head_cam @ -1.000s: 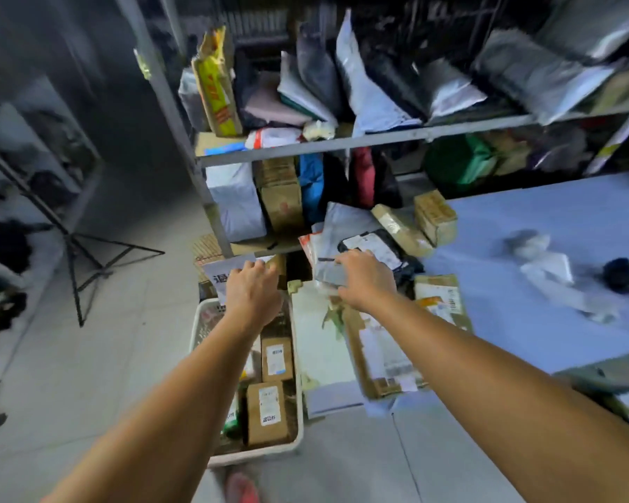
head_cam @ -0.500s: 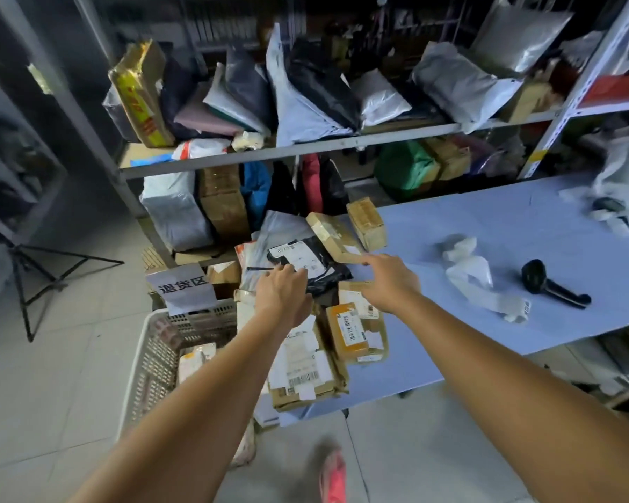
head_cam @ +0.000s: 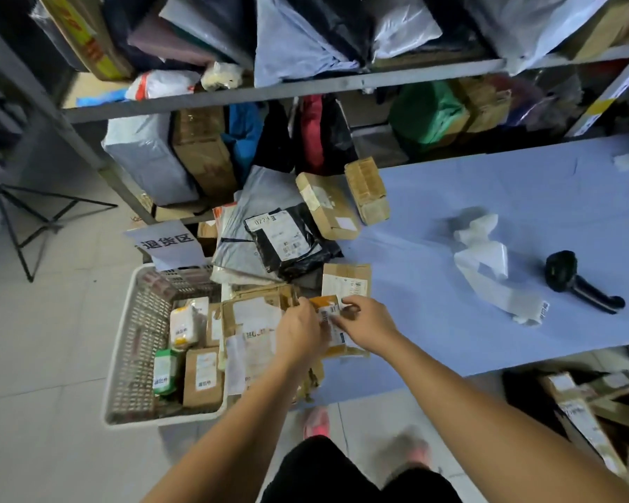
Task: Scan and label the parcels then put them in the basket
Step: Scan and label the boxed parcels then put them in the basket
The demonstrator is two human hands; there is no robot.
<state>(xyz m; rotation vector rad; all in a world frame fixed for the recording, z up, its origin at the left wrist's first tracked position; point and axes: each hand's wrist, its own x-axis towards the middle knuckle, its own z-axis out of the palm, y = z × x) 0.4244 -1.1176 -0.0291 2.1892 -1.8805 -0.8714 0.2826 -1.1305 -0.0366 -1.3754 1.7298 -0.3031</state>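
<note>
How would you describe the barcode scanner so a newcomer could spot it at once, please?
Look at the long blue table. Toward its right side, beside a curled strip of white labels, lies the scanner: the only black, pistol-shaped thing there.

Parcel depot, likely: shelves [head_cam: 269, 92] crammed with parcels [head_cam: 295, 41].

Basket [head_cam: 124, 357] left of table [head_cam: 487, 197]; scanner [head_cam: 578, 281] on table

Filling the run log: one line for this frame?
left hand, right hand: hold orange parcel | scanner: on table | basket: holds parcels
</note>
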